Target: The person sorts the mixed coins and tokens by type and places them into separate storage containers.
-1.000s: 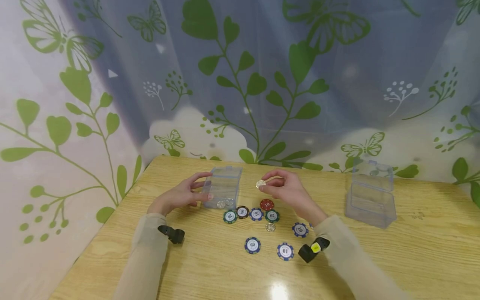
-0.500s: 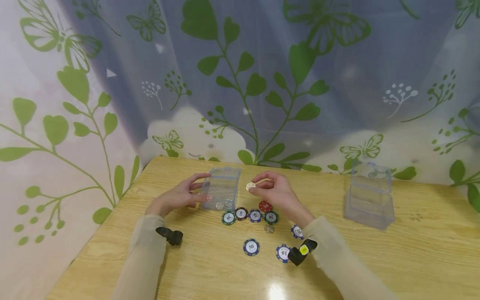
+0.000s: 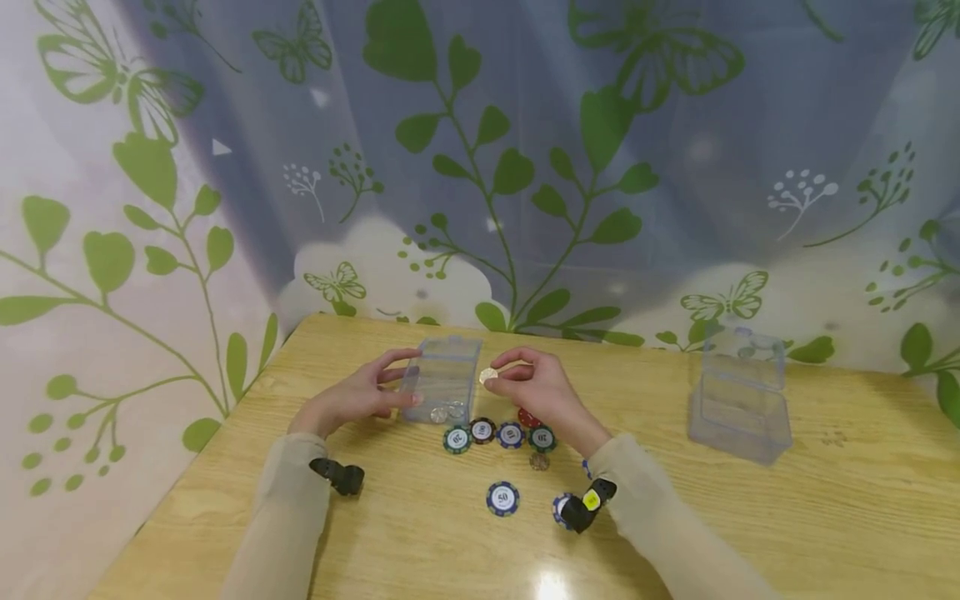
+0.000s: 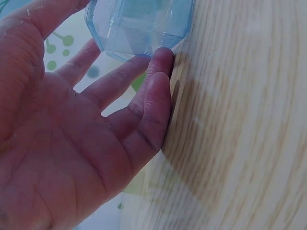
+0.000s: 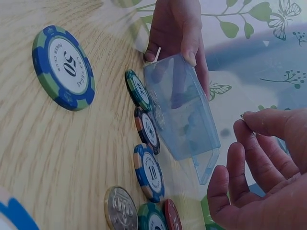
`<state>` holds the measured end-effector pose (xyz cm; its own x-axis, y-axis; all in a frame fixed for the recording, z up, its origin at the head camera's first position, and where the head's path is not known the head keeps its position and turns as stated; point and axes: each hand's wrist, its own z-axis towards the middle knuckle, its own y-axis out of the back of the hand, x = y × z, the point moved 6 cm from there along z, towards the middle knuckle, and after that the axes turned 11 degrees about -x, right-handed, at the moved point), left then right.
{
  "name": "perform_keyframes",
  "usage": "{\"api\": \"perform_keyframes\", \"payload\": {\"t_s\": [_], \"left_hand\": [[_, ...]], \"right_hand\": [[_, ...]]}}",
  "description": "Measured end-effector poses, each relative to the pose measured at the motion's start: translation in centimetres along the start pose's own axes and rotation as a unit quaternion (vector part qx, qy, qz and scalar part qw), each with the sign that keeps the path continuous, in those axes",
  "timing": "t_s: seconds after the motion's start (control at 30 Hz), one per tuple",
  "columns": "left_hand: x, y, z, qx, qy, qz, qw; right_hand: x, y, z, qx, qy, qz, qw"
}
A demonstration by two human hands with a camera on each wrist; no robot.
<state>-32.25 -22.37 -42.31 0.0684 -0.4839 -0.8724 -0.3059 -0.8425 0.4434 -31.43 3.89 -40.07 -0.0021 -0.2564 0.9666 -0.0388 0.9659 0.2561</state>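
Note:
A clear plastic box (image 3: 442,379) with its lid raised stands on the left part of the table, with silver-coloured coins (image 3: 437,415) in its near end. My left hand (image 3: 352,396) holds this box from the left, thumb over the rim and fingers against the side; in the left wrist view its fingertips (image 4: 160,60) are at the box's lower edge. Just right of the box, my right hand (image 3: 536,387) pinches a shiny coin (image 3: 488,377) between thumb and index finger. In the right wrist view the coin shows only as a thin edge.
Poker chips lie in front of the box, among them a green one (image 3: 457,439) and a blue one (image 3: 511,434). Nearer are a loose coin (image 3: 538,461) and a blue 50 chip (image 3: 502,498). A second clear box (image 3: 738,417), lid up, stands at the right.
My right hand has moved left with the coin, up to the box's right side, and now partly covers the red chip. The left hand has stayed on the box.

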Motion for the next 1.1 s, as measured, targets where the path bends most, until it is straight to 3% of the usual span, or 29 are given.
{"api": "perform_keyframes", "payload": {"t_s": [0.57, 1.1], "left_hand": [[0.3, 0.0, 0.3, 0.000, 0.004, 0.002, 1.0000], [0.3, -0.1, 0.2, 0.001, 0.003, 0.000, 1.0000]], "right_hand": [[0.2, -1.8, 0.1, 0.008, -0.015, 0.006, 1.000], [0.4, -3.2, 0.0, 0.006, 0.002, 0.004, 1.000]]}}
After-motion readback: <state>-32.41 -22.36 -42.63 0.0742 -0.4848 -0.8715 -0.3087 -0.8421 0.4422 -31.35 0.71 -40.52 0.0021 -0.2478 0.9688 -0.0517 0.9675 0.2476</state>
